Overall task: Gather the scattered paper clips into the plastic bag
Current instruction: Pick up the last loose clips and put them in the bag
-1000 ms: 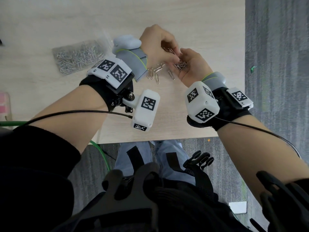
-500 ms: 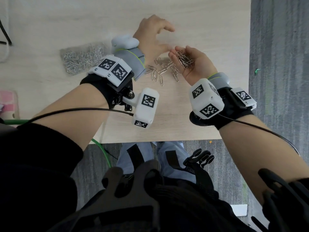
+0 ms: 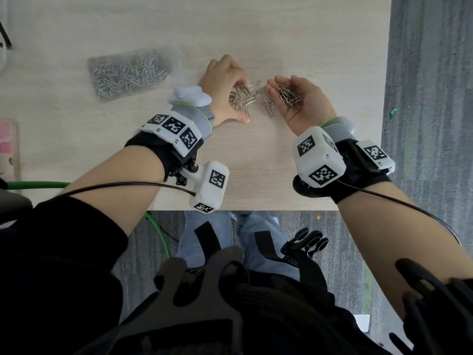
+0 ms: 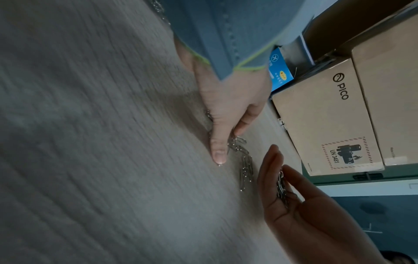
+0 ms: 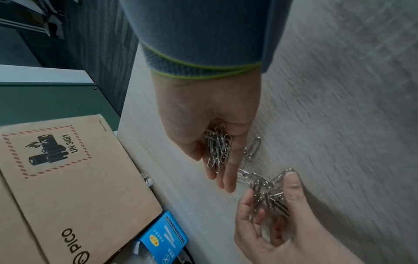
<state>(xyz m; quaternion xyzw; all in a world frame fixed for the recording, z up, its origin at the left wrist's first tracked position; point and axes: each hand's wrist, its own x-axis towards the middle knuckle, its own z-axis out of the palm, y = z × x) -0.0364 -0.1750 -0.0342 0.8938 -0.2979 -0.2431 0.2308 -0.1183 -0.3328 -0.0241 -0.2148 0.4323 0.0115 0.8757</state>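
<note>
A clear plastic bag (image 3: 128, 73) full of paper clips lies on the table at the back left. Several loose silver paper clips (image 3: 252, 99) lie between my hands. My left hand (image 3: 239, 98) is down on them; thumb and curled fingers close round a cluster (image 5: 269, 194), with the thumb (image 4: 218, 151) against the table. Just to the right, my right hand (image 3: 281, 84) lies palm up, fingers nearly straight, with a heap of clips (image 3: 289, 97) in the palm (image 5: 218, 148). A few clips (image 5: 252, 148) lie beside its fingers.
The light wood table (image 3: 256, 175) ends close to me and just right of my right hand, with grey carpet (image 3: 430, 98) beyond. A pink item (image 3: 7, 144) sits at the far left edge. Cardboard boxes (image 4: 328, 125) and a blue box (image 5: 165, 237) stand past the table's far side.
My left hand left the right palm, opened over the loose clips, then came down and curled round them. The right hand stays palm up with its heap.
</note>
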